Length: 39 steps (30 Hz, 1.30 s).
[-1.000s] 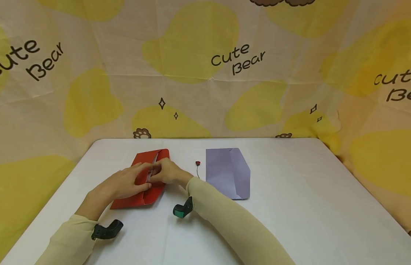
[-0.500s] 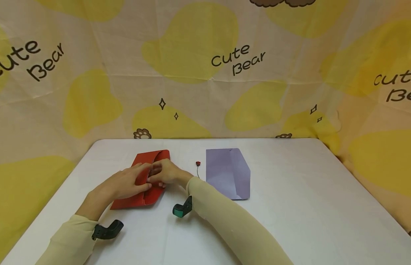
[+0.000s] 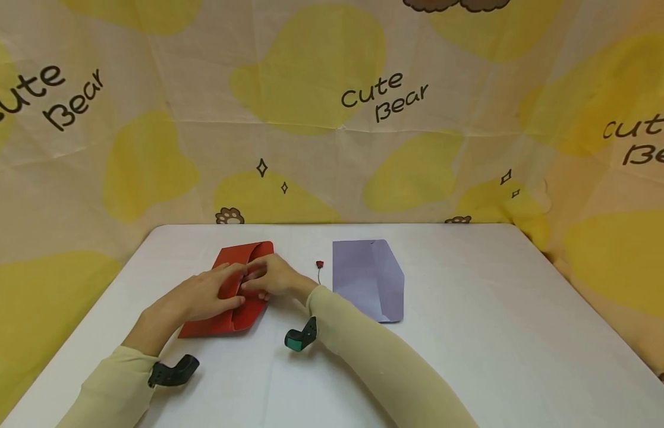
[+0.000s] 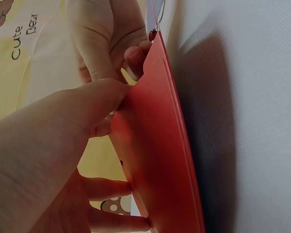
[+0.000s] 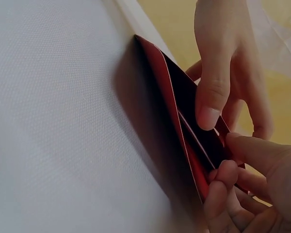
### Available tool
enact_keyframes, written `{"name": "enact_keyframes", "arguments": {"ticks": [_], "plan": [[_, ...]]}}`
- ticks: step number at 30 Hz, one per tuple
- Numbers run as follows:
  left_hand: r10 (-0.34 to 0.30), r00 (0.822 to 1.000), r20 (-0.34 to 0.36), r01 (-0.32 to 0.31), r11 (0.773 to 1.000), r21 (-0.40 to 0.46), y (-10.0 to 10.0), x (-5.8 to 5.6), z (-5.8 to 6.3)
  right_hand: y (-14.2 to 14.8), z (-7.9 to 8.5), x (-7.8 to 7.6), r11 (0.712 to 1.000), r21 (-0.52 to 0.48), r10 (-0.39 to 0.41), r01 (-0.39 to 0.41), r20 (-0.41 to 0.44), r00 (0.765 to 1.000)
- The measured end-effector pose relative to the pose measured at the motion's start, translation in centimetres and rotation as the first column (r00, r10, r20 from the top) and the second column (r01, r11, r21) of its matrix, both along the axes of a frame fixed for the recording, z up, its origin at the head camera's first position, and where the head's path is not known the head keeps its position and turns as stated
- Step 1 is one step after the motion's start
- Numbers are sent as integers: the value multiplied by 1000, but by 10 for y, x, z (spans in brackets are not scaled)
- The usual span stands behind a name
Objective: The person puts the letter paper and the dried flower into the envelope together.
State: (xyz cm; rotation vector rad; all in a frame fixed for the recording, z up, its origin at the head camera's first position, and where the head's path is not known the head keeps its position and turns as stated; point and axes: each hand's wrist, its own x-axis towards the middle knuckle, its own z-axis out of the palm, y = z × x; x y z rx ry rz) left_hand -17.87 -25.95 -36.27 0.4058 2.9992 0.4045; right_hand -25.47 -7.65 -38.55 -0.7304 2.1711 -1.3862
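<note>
A red envelope (image 3: 249, 313) lies at the left of the table, its pocket gaping towards the right. My left hand (image 3: 205, 294) holds its upper panel, the thumb (image 5: 213, 104) at the pocket mouth and other fingers (image 4: 117, 220) on the panel's outside. Curled fingers of my right hand (image 3: 275, 276) are at the same mouth, gripping near the panel's lip. A thin pale edge (image 5: 196, 138) shows inside the pocket, like paper or card; the rest of it is hidden.
A purple envelope (image 3: 358, 270) with its flap unfolded lies to the right on the white table (image 3: 487, 333). Between the envelopes is a small red flower on a thin stem (image 3: 319, 265). A patterned cloth (image 3: 305, 71) hangs behind.
The whitish strip seen in the red envelope's mouth a second ago no longer shows in the head view. My right hand has shifted slightly right; my left hand stays put.
</note>
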Motion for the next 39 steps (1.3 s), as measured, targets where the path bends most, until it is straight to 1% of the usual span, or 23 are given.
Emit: {"name": "enact_keyframes", "arguments": {"ticks": [6, 11, 15, 21, 27, 34, 39], "plan": [[-3, 1000, 0, 3, 1000, -9, 0, -1, -1, 9, -1, -1, 999, -32, -33, 33, 1, 999], [-12, 1000, -5, 12, 1000, -6, 0, 0, -1, 15, -3, -2, 995, -95, -42, 44, 17, 999], [-13, 1000, -5, 13, 1000, -1, 0, 0, -1, 22, -2, -2, 990, -133, -43, 42, -2, 999], [-19, 1000, -8, 19, 1000, -2, 0, -1, -2, 37, 0, -4, 984, -164, -78, 72, -34, 996], [-9, 1000, 6, 9, 1000, -1, -1, -1, -1, 51, 0, -7, 986, -153, -82, 69, -74, 994], [-13, 1000, 1, 13, 1000, 1, -1, -2, -2, 66, 1, -9, 993, -110, -60, 47, -114, 992], [0, 1000, 9, 0, 1000, -3, -1, -4, -3, 76, 3, -9, 995, -92, -49, 36, -141, 989]]}}
